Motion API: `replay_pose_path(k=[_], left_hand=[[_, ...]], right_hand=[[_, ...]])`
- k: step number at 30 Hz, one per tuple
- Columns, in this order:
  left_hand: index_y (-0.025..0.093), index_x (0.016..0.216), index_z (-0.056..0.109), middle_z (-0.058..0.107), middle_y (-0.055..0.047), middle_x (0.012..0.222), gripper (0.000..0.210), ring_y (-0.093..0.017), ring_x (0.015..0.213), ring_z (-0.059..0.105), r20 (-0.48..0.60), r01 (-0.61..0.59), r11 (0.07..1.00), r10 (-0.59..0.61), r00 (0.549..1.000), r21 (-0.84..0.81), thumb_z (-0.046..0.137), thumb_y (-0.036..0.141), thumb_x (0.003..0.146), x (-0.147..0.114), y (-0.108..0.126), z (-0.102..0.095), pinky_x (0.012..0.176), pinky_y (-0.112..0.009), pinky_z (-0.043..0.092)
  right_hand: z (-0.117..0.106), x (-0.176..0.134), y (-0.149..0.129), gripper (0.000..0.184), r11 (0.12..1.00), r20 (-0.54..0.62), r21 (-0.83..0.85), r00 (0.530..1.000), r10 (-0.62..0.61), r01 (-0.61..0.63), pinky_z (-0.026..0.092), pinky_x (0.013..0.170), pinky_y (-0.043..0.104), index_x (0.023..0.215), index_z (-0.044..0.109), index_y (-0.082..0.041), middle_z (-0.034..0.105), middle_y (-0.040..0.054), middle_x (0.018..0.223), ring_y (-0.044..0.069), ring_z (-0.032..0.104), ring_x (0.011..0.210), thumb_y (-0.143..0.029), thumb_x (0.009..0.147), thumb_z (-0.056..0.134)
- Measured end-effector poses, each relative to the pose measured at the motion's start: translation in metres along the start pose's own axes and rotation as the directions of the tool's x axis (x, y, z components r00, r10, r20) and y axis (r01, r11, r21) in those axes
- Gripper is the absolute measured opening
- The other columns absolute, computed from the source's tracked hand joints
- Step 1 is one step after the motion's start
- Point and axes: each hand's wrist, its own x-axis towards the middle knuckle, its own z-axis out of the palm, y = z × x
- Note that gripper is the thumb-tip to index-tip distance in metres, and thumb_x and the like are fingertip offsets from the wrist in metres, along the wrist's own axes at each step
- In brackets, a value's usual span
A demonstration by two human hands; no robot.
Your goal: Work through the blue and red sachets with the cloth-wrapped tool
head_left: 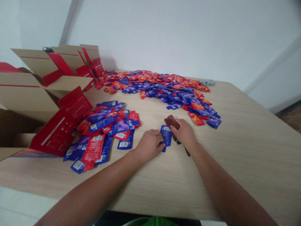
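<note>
A blue sachet [166,135] with a white barcode label lies flat on the table in front of me. My left hand [150,143] is at its left edge, fingers curled and touching it. Just right of the sachet, my right hand [184,133] grips a folded reddish-brown cloth-like piece [172,121]. Black thin parts [187,152] show under that hand; what they belong to is hidden. To the left of my left hand spreads a loose pile of red and blue sachets [103,125], some with barcodes facing up.
A long heap of red, orange and blue sachets [160,86] runs along the table's back. Open cardboard boxes with red flaps [58,131] stand at the left. Small grey pieces [208,82] lie at the far right end of the heap. A white wall [178,34] rises behind the table.
</note>
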Motion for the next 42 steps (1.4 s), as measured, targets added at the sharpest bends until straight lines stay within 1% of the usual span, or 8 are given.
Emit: replay_pose_path(k=[8, 17, 25, 31, 35, 38, 40, 42], left_hand=[[0.023, 0.104, 0.076, 0.075, -0.007, 0.112, 0.022, -0.027, 0.109, 0.065, 0.04, -0.037, 0.999, 0.036, 0.999, 0.016, 0.061, 0.013, 0.092, -0.003, 0.015, -0.007, 0.099, -0.043, 0.052], [0.025, 0.148, 0.06, 0.053, -0.009, 0.164, 0.059, -0.033, 0.157, 0.04, 0.127, -0.157, 0.987, 0.158, 0.979, -0.018, 0.06, 0.017, 0.09, -0.001, 0.013, -0.007, 0.13, -0.059, 0.031], [0.023, 0.13, 0.071, 0.069, -0.011, 0.135, 0.04, -0.032, 0.134, 0.057, 0.099, -0.064, 0.991, 0.052, 0.994, 0.118, 0.059, 0.019, 0.092, -0.005, 0.01, -0.018, 0.121, -0.054, 0.039], [0.02, 0.111, 0.075, 0.07, -0.013, 0.115, 0.025, -0.034, 0.114, 0.061, 0.041, 0.129, 0.964, -0.142, 0.989, 0.234, 0.061, 0.034, 0.096, -0.008, 0.013, -0.023, 0.098, -0.051, 0.049], [0.02, 0.108, 0.076, 0.068, -0.015, 0.115, 0.038, -0.035, 0.112, 0.061, 0.024, 0.198, 0.945, -0.211, 0.977, 0.259, 0.06, 0.053, 0.1, -0.008, 0.011, -0.022, 0.098, -0.052, 0.049], [0.019, 0.114, 0.076, 0.067, -0.015, 0.117, 0.05, -0.035, 0.111, 0.062, 0.019, 0.217, 0.946, -0.228, 0.973, 0.24, 0.061, 0.063, 0.099, -0.007, 0.01, -0.019, 0.098, -0.051, 0.05], [0.019, 0.116, 0.076, 0.067, -0.015, 0.117, 0.049, -0.034, 0.11, 0.063, 0.015, 0.208, 0.953, -0.216, 0.976, 0.221, 0.058, 0.062, 0.101, -0.006, 0.011, -0.018, 0.097, -0.05, 0.051], [0.02, 0.115, 0.076, 0.067, -0.014, 0.117, 0.042, -0.033, 0.11, 0.063, 0.01, 0.195, 0.96, -0.201, 0.98, 0.202, 0.054, 0.054, 0.105, -0.006, 0.012, -0.017, 0.096, -0.05, 0.051]], right_hand=[[-0.002, -0.001, 0.001, 0.026, 1.0, 0.025, 0.005, 1.0, -0.019, 0.019, 0.048, 0.083, 0.036, 0.117, 0.076, -0.023, 0.075, 0.0075, 0.107, 0.027, 0.068, 0.098, -0.027, 0.093, 0.067], [0.001, -0.006, -0.007, 0.033, 0.978, 0.033, 0.19, 0.995, -0.095, 0.087, 0.053, 0.089, 0.039, 0.122, 0.074, -0.023, 0.076, 0.0067, 0.111, 0.026, 0.071, 0.1, -0.03, 0.09, 0.069], [0.0, -0.005, -0.005, 0.031, 0.972, -0.121, 0.228, 0.99, 0.078, -0.049, 0.053, 0.084, 0.04, 0.113, 0.077, -0.022, 0.079, 0.0077, 0.103, 0.027, 0.071, 0.091, -0.039, 0.089, 0.069], [-0.009, 0.0, -0.002, 0.032, 0.924, -0.262, 0.324, 0.919, 0.294, -0.203, 0.05, 0.074, 0.036, 0.104, 0.08, -0.02, 0.078, 0.0056, 0.089, 0.025, 0.067, 0.078, -0.045, 0.086, 0.074], [-0.018, -0.002, -0.011, 0.031, 0.899, -0.349, 0.397, 0.876, 0.332, -0.182, 0.05, 0.07, 0.035, 0.102, 0.079, -0.018, 0.076, 0.0041, 0.084, 0.023, 0.064, 0.073, -0.045, 0.086, 0.074], [-0.019, -0.009, -0.024, 0.033, 0.89, -0.281, 0.447, 0.929, 0.239, -0.094, 0.053, 0.071, 0.035, 0.108, 0.077, -0.019, 0.077, 0.0038, 0.088, 0.022, 0.066, 0.075, -0.044, 0.087, 0.073], [-0.017, -0.015, -0.032, 0.03, 0.904, -0.149, 0.428, 0.986, 0.07, 0.0, 0.055, 0.076, 0.035, 0.112, 0.076, -0.021, 0.077, 0.004, 0.093, 0.023, 0.068, 0.08, -0.039, 0.089, 0.071], [-0.014, -0.02, -0.039, 0.027, 0.922, -0.011, 0.367, 0.992, -0.129, 0.124, 0.056, 0.084, 0.037, 0.113, 0.075, -0.023, 0.078, 0.0056, 0.102, 0.025, 0.07, 0.091, -0.03, 0.087, 0.07]])
